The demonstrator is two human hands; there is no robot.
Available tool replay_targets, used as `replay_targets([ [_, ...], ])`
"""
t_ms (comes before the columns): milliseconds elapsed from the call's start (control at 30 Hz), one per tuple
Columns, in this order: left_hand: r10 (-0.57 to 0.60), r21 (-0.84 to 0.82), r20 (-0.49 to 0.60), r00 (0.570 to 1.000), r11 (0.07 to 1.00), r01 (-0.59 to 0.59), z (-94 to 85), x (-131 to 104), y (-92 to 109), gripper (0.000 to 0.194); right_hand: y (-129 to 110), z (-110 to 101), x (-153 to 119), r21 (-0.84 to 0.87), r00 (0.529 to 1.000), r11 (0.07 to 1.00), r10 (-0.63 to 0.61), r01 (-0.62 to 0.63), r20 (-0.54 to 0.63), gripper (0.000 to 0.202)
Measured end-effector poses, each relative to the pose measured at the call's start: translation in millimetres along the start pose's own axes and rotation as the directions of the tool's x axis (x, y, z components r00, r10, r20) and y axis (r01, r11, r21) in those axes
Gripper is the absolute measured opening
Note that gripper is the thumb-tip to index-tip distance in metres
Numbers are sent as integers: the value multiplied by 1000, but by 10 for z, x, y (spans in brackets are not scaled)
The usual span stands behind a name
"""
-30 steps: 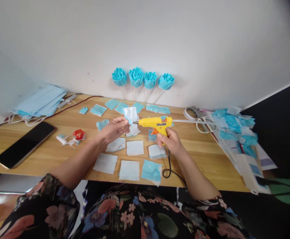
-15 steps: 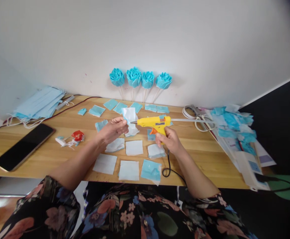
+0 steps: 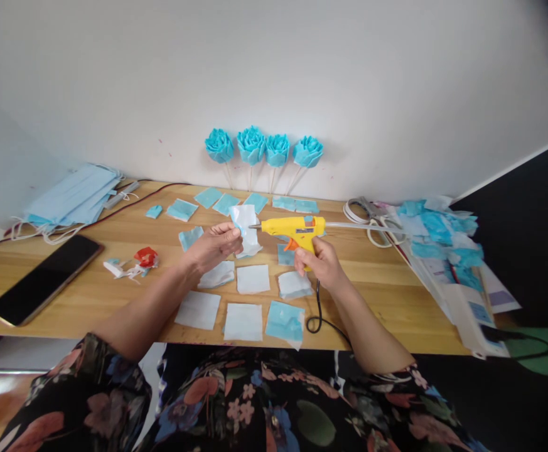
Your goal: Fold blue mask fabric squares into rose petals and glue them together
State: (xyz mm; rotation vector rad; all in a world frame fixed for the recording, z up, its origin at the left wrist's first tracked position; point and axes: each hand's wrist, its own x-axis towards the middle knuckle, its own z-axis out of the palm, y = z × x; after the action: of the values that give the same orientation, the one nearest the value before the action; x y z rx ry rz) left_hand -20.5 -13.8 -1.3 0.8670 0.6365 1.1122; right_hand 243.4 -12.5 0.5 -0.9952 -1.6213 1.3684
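Note:
My left hand [image 3: 218,243] pinches a small white and pale-blue fabric piece [image 3: 244,216] by its edge, above the middle of the table. In my right hand [image 3: 319,260] is a yellow hot glue gun [image 3: 287,227] with an orange trigger. Its metal nozzle points left and lies at the held piece; whether it touches I cannot tell. A clear glue stick [image 3: 363,226] juts from the gun's back. Below my hands lie several cut squares, among them a white square [image 3: 253,279] and a blue square [image 3: 285,321].
Blue fabric flowers [image 3: 251,145] on sticks lean against the wall. A mask stack [image 3: 73,193] and a phone [image 3: 45,280] lie left, near red and white scraps [image 3: 146,257]. Scissors [image 3: 381,229] and blue scraps [image 3: 438,227] are right. The gun's black cord [image 3: 319,307] hangs over the front edge.
The glue gun has shifted slightly right, its nozzle drawing back a little from my left fingertips. My left hand stays nearly still with the fabric piece.

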Motion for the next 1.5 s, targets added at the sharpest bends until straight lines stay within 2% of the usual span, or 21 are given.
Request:
replay_targets([
  [167, -13, -11, -8, 1000, 1000, 13, 9, -2, 4, 43, -14, 9, -4, -34, 998, 999, 3, -1, 58, 40],
  [467, 0, -4, -7, 1000, 1000, 0, -10, 5, -4, 39, -40, -36, 0, 32, 998, 998, -50, 51, -39, 38],
  [1300, 0, -22, 24, 1000, 1000, 0, 14, -9, 17, 40, -18, -22, -1, 9, 1000, 1000, -13, 13, 21, 39],
  [1500, -2, -28, 39, 999, 1000, 3, -2, -8, 8, 38, -24, -21, 4, 34, 999, 999, -35, 35, -3, 40],
])
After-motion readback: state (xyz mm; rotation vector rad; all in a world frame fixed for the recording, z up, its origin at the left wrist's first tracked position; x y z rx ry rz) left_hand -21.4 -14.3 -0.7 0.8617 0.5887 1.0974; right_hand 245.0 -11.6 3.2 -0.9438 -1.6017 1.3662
